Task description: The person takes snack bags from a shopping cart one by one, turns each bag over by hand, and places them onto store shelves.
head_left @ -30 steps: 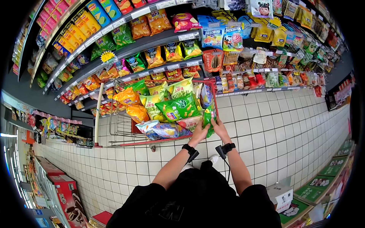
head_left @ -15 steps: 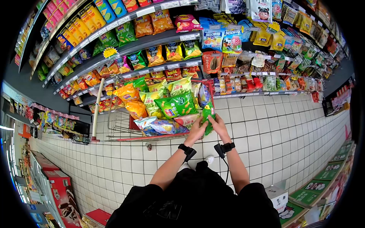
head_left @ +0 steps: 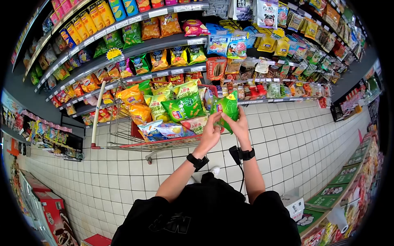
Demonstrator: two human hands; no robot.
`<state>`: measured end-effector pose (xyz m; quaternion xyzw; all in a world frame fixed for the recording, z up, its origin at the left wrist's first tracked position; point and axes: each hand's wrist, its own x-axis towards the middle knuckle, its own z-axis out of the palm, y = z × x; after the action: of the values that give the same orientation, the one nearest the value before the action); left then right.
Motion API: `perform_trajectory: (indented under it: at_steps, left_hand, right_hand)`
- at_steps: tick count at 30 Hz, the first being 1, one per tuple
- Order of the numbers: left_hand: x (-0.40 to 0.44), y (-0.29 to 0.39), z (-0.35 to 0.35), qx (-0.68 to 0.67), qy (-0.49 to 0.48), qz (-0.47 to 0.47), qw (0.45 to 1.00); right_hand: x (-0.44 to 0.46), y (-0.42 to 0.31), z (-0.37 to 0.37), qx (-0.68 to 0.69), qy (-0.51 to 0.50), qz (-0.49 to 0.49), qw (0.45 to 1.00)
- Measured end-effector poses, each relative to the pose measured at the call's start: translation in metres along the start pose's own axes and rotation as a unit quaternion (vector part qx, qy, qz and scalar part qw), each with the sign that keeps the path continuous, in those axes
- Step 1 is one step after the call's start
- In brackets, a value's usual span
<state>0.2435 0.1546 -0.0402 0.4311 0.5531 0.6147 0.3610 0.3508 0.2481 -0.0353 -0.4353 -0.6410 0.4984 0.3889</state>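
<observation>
A green snack bag [head_left: 226, 107] is held between my two hands, just off the right end of the shopping cart [head_left: 123, 144]. My left hand [head_left: 211, 130] grips its lower left edge. My right hand [head_left: 239, 124] has the lower right side, thumb across the front. Inside the cart lie several puffed snack bags: another green bag [head_left: 183, 107], orange bags [head_left: 130, 95], pale green bags [head_left: 156, 105], a blue-purple bag [head_left: 174, 130] and a pink-and-green bag [head_left: 194, 124]. Both wrists wear black straps with small devices.
Shelves of snack bags [head_left: 168, 25] curve behind the cart, with hanging packets [head_left: 295, 53] at the right. White floor tiles [head_left: 279, 135] lie around me. A green-panelled display [head_left: 334, 190] stands at right, a red freezer [head_left: 53, 213] at lower left.
The green bag in my hands has turned from edge-on to show its broad face. The cart and shelves appear shifted slightly left in view.
</observation>
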Motion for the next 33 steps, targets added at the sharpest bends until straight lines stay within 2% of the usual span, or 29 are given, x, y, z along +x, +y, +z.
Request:
perform_trajectory:
  at_steps: [1, 4, 6, 8, 10, 12, 13, 15, 16, 18, 22, 28, 30, 33]
  left_hand:
    - [-0.004, 0.008, -0.002, -0.010, -0.003, 0.020, 1.000]
    - [-0.010, 0.028, -0.009, -0.005, -0.018, 0.080, 0.997]
    - [-0.013, 0.044, -0.018, 0.007, -0.028, 0.117, 0.993]
    - [-0.010, 0.063, -0.038, 0.078, 0.015, 0.189, 0.979]
    - [-0.004, 0.063, -0.059, 0.085, 0.074, 0.179, 0.977]
    - [-0.003, 0.062, -0.079, 0.093, 0.090, 0.103, 0.986]
    - [-0.007, 0.063, -0.086, 0.090, 0.089, 0.105, 0.986]
    - [-0.015, 0.066, -0.097, -0.086, 0.040, -0.021, 0.995]
    - [-0.021, 0.067, -0.101, -0.091, 0.038, -0.019, 0.995]
    - [-0.037, 0.068, -0.108, -0.200, -0.035, -0.056, 0.978]
    - [-0.066, 0.073, -0.116, -0.281, -0.076, -0.054, 0.955]
    - [-0.095, 0.090, -0.110, -0.324, -0.007, -0.023, 0.946]
    - [-0.102, 0.094, -0.109, -0.337, 0.018, -0.001, 0.941]
    - [-0.113, 0.112, -0.102, -0.409, 0.049, 0.075, 0.908]
  right_hand:
    - [-0.002, -0.002, 0.000, -0.016, 0.037, -0.030, 0.999]
    - [-0.013, -0.025, -0.011, 0.021, 0.054, -0.061, 0.996]
    - [-0.030, -0.050, -0.019, 0.041, 0.056, -0.051, 0.996]
    - [-0.042, -0.068, -0.027, 0.079, 0.045, -0.080, 0.993]
    - [-0.054, -0.089, -0.036, 0.098, 0.039, -0.082, 0.991]
    - [-0.067, -0.116, -0.048, 0.129, -0.026, -0.040, 0.991]
    - [-0.074, -0.129, -0.052, 0.131, -0.039, -0.036, 0.990]
    - [-0.082, -0.141, -0.060, 0.134, -0.070, -0.024, 0.988]
    - [-0.086, -0.147, -0.062, 0.139, -0.102, -0.010, 0.985]
    - [-0.093, -0.161, -0.062, 0.140, -0.127, -0.013, 0.982]
    - [-0.104, -0.177, -0.060, 0.110, -0.166, -0.006, 0.980]
    - [-0.101, -0.185, -0.057, 0.122, -0.227, -0.005, 0.966]
    - [-0.092, -0.180, -0.053, 0.278, -0.255, -0.017, 0.926]
    - [-0.085, -0.173, -0.043, 0.361, -0.323, -0.064, 0.872]
